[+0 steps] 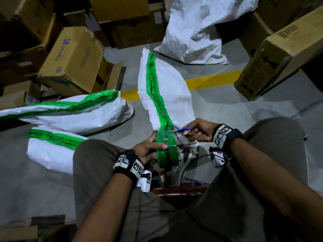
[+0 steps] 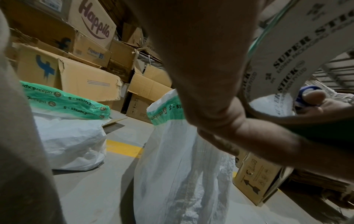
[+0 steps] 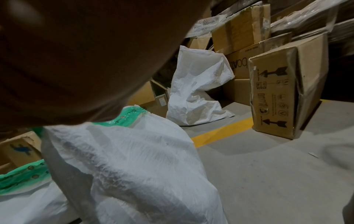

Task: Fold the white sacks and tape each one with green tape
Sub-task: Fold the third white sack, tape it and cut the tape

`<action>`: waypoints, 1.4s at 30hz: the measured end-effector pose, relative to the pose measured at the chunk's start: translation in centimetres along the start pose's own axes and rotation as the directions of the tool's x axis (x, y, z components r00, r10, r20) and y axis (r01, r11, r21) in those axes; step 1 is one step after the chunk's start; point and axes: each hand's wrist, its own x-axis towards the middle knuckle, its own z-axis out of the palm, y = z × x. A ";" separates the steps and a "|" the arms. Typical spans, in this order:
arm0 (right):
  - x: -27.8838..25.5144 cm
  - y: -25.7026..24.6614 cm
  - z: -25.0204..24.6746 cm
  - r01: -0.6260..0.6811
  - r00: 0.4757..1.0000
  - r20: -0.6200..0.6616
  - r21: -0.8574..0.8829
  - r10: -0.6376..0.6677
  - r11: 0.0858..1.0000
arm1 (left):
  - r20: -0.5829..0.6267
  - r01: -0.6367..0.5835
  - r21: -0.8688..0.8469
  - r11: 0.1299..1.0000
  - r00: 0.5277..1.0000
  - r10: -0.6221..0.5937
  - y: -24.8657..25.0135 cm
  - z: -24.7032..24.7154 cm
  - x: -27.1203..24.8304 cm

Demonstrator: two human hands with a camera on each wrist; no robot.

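Four white sacks are on the floor [image 1: 218, 105]. The sack [image 1: 167, 88] in work stands between the person's knees, and one strip of green tape [image 1: 153, 88] runs along its folded edge down to the roll [image 1: 167, 154]. The roll is in fact two green rolls side by side, seen from the head view. The left hand [image 1: 148, 151] has its grip closed around the rolls, thumb lying on top of the tape. The right hand [image 1: 199, 131] has its grip closed on one pair of scissors [image 1: 181, 130] with blue handles; the blades touch the tape just above the rolls, where the strip leaves the sack.

Two more taped sacks lie to the left: one [image 1: 78, 114] long and flat, touching the boxes, and one [image 1: 50, 151] near the left knee. Each has green tape along the top. The fourth sack [image 1: 197, 32], with no tape visible, leans crumpled against the boxes at the far side.

One yellow line [image 1: 213, 81] crosses the floor behind the sack in work. Many cardboard boxes [image 1: 73, 62] stand around, and one separate box [image 1: 279, 56] is at the right. Both wrists carry black bands with square markers.
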 end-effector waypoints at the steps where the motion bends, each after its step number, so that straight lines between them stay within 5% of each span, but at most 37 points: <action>1: -0.1 0.0 0.0 -0.001 1.000 0.004 -0.005 0.001 1.000 | -0.004 -0.001 0.000 1.000 1.000 0.001 0.0 0.0 0.0; 16: -1.9 2.0 0.1 -0.170 0.985 -0.004 -0.199 0.173 0.965 | 0.071 0.018 -0.027 0.999 0.997 -0.016 -0.1 0.4 0.0; 37: -0.9 0.9 1.4 -0.028 0.999 0.038 -0.177 0.035 0.984 | 0.043 0.079 0.001 0.997 0.996 -0.079 0.0 0.3 -0.2; 42: -0.6 0.9 1.9 -0.008 0.998 -0.056 -0.190 -0.003 0.982 | 0.081 0.056 0.005 0.998 0.995 -0.056 0.0 0.6 -0.3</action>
